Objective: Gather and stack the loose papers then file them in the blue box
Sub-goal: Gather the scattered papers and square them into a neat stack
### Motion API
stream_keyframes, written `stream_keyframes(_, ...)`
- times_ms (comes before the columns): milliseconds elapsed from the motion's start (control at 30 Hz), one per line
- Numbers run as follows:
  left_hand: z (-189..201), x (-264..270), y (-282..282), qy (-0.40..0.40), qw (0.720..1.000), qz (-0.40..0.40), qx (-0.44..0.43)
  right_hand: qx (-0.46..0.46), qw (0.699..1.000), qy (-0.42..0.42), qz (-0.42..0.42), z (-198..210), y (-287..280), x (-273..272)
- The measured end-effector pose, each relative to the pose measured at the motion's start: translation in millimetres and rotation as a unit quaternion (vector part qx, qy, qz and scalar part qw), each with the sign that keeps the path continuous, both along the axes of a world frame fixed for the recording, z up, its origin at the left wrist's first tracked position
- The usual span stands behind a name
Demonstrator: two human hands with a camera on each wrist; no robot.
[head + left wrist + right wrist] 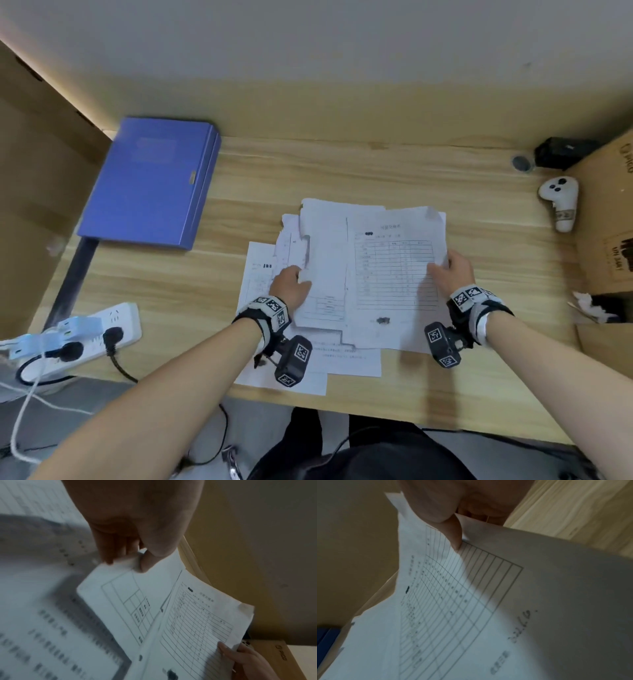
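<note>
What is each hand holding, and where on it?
The left hand pinches the papers at their left edge; the right hand pinches the top gridded sheet at its right edge.

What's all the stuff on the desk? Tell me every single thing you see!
loose printed paper sheets: several, white, overlapping at the desk's middle, near the front edge
flat blue plastic file box: one, blue, closed, far left of the desk
light wooden desk: one, pale wood, under everything
white power strip: one, white with black plugs, front left corner
white handheld controller: one, white, far right
brown cardboard box: one, brown, right edge
small black device: one, black, far right corner
left hand: one, grips the left edge of a sheet
right hand: one, grips the gridded sheet's right edge
</note>
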State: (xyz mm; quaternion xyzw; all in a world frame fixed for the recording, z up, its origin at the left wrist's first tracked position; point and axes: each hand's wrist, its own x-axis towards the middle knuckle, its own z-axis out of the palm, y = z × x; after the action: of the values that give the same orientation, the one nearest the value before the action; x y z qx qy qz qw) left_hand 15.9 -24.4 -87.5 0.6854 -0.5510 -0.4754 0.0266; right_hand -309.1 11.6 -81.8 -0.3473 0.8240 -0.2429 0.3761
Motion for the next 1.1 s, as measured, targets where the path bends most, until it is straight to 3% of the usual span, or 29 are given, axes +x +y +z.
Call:
stream_keyframes(167,45,20,-41,-0.038,0.995,-0.037,-0.085,-0.023,0.999,-0.031,-0.017,43,-8,-8)
stream_keyframes(367,116,22,-107,-0.162,0.945,-0.216,-0.184,-0.056,0.995,-0.02,0.076,99,-23,-12)
stream_keyframes(433,136,14,-122,-0.167,0.926,-0.287,-0.178,-0.061,0.991,-0.019,0.116,111,-26,-8)
stream_keyframes(600,166,-23,-132,-0.089,0.9,-0.416,-0.094,-0.038,0.974,0.022,0.22,125,-35,7)
stream_keyframes(700,152,-40,-122,-0.029,0.899,-0.434,-0.057,-0.017,0.951,0.045,0.304,121,-33,22)
stream_keyframes(800,122,-57,-109,-0.022,0.913,-0.406,-0.041,-0.018,0.921,0.058,0.385,108,-26,37)
stream_keyframes(967,62,-67,-92,-0.006,0.936,-0.352,0.013,-0.006,0.89,0.124,0.439,72,-22,52)
stream_keyframes(1100,39,-48,-86,-0.049,0.97,-0.238,0.025,0.005,0.87,0.141,0.472,45,-30,56)
